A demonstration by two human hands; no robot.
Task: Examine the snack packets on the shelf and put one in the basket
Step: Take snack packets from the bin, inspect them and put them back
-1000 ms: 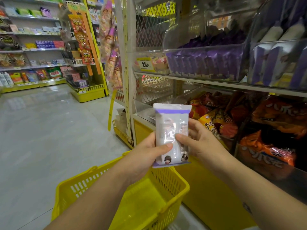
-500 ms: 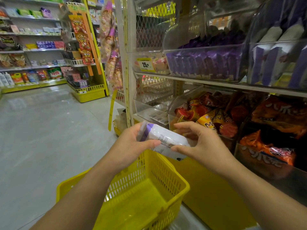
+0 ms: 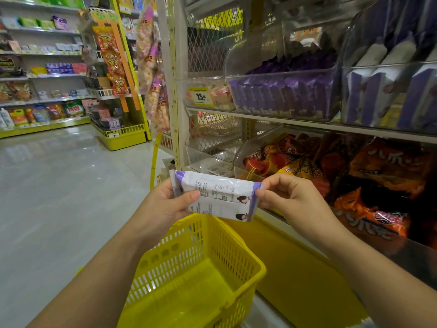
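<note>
Forearms [image 3: 99, 268] forward, left grip [image 3: 163, 204] and right grip [image 3: 293, 202] level (both mid-pinch)

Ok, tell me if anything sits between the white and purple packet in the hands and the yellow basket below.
Nothing visible does. The packet, held at its ends by the left hand and right hand, hangs over the far end of the open-topped basket. Only open space shows between them. The left forearm crosses off to the side.

Shelf [image 3: 283, 120] carries clear bins [image 3: 238, 62] of purple packets [image 3: 283, 95] (orange ones [image 3: 390, 166] below).
</note>
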